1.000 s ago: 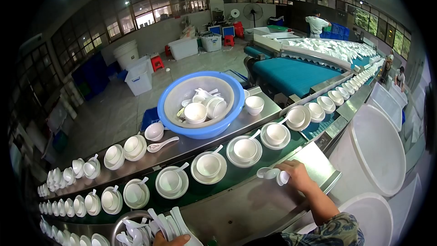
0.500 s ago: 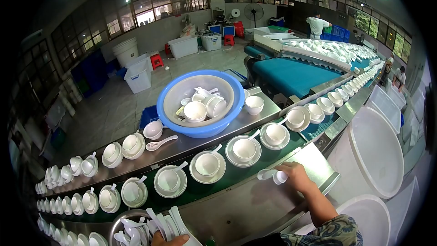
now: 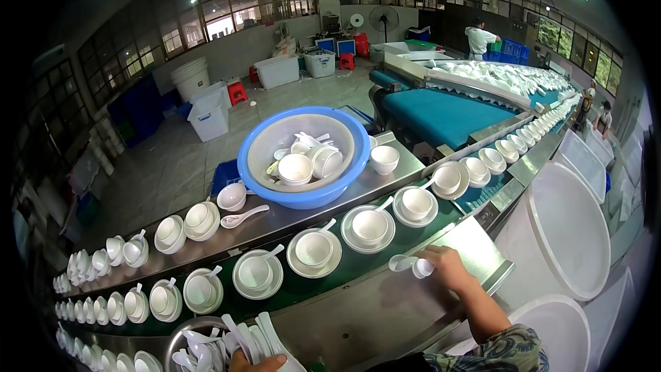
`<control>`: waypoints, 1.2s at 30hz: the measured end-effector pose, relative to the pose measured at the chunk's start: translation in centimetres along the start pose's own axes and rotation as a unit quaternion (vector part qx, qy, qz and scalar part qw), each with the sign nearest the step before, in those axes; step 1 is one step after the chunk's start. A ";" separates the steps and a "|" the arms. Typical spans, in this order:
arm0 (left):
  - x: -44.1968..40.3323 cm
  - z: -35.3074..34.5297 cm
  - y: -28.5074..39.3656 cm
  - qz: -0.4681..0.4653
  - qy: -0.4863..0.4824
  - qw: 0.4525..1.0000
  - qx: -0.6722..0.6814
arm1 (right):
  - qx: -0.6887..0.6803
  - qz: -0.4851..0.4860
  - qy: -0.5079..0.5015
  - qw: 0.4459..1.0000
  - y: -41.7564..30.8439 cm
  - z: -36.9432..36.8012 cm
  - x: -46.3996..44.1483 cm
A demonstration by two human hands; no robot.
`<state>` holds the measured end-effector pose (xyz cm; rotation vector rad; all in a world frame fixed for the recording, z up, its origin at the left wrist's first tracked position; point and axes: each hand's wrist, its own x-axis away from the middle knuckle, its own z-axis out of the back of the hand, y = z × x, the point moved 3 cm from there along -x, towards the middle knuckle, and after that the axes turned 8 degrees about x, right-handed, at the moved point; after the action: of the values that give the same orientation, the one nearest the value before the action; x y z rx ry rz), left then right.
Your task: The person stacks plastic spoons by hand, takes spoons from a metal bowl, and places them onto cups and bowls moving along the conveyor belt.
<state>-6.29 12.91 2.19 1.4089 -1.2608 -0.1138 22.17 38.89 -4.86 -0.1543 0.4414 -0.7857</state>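
Head camera is showing me, nearest, the left hand (image 3: 257, 364) at the bottom edge, its thumb closing over a bunch of glossy white ceramic spoons (image 3: 252, 342); its other fingers are mostly hiding. Handles are pointing upward, probably to keep the bunch aligned. Just beside it, a round steel bowl (image 3: 174, 339) is holding loose white spoons (image 3: 198, 357).

Over the bare steel table (image 3: 365, 313), the right hand (image 3: 447, 267) is gripping a few white spoons (image 3: 406, 264), its fingers curling tightly around the hidden handle ends; the scoops are facing left, likely leaving them untouched.

Beyond, a green conveyor belt (image 3: 348, 262) is carrying white bowls on white plates (image 3: 369, 226), evenly spaced, presumably so sets are staying separate. Farther, a blue plastic basin (image 3: 303, 200) is surrounding a pale basin (image 3: 258, 139) holding bowls and spoons.

Farthest, a person in white (image 3: 478, 40) is standing near blue crates (image 3: 511, 48). I am finding no readable brand, label or writing.
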 end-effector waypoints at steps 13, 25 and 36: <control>0.3 -0.4 0.4 0.000 0.001 1.000 -0.008 | -0.015 0.002 -0.007 1.000 0.0 -0.1 -0.1; 0.1 -0.2 -0.1 -0.001 0.003 1.000 -0.012 | -0.009 -0.003 -0.018 1.000 -0.2 0.4 -0.1; 0.5 -0.5 0.2 -0.007 -0.014 1.000 -0.012 | -0.009 0.010 -0.012 1.000 -0.2 0.3 0.0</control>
<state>-5.87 12.89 2.75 1.3997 -1.2698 -0.1580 22.16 38.71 -4.56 -0.1757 0.4261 -0.7603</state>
